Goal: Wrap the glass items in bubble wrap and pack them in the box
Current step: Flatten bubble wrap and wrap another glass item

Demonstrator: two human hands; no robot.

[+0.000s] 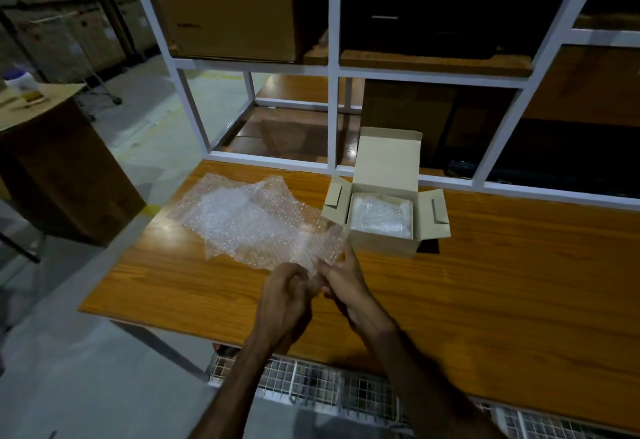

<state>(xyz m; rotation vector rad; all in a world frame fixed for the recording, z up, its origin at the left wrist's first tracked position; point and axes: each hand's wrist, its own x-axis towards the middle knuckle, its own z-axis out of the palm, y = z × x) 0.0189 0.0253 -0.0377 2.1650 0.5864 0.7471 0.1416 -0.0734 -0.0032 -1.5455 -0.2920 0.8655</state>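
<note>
A crumpled sheet of clear bubble wrap [256, 220] lies spread on the wooden table [485, 282]. My left hand [282, 300] and my right hand [343, 279] meet at its near right corner, fingers curled on the wrap. Whether a glass item sits between them is hidden by the fingers and the wrap. To the right stands a small open cardboard box [384, 241], flaps out and lid up. Inside it sits a bundle wrapped in bubble wrap [381, 215].
A white metal shelf frame [334, 67] with large cartons rises behind the table. A big brown carton [62, 175] stands on the floor at the left. A wire mesh rack [329, 390] lies below the table's near edge.
</note>
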